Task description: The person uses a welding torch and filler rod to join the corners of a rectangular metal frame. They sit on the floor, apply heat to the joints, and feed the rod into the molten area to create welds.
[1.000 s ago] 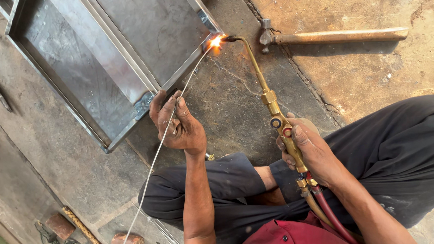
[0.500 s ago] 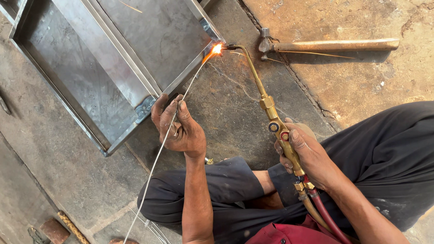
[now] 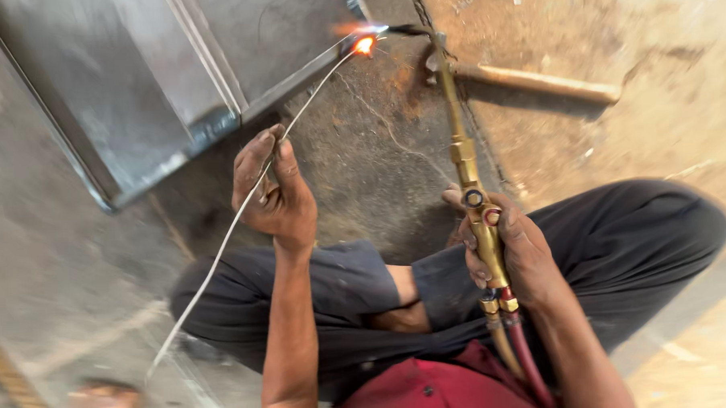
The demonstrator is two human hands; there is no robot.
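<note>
My left hand (image 3: 272, 189) pinches a thin metal filler rod (image 3: 220, 249) whose tip reaches the glowing orange flame (image 3: 364, 45) at the edge of a grey sheet-metal tray (image 3: 134, 91). My right hand (image 3: 516, 251) grips the brass gas torch (image 3: 463, 156), its bent nozzle pointing at the same hot spot. Two hoses, one red (image 3: 529, 359), trail from the torch handle toward my lap. I am sitting cross-legged in dark trousers (image 3: 638, 243) on the floor.
A hammer with a wooden handle (image 3: 536, 81) lies on the sandy ground beyond the torch. Rough concrete floor (image 3: 362, 164) stretches under the tray. Blurred rusty objects (image 3: 104, 398) lie at the lower left.
The view has shifted and moved closer with motion blur. Both hands keep the rod and torch at the tray's corner, where the flame still burns.
</note>
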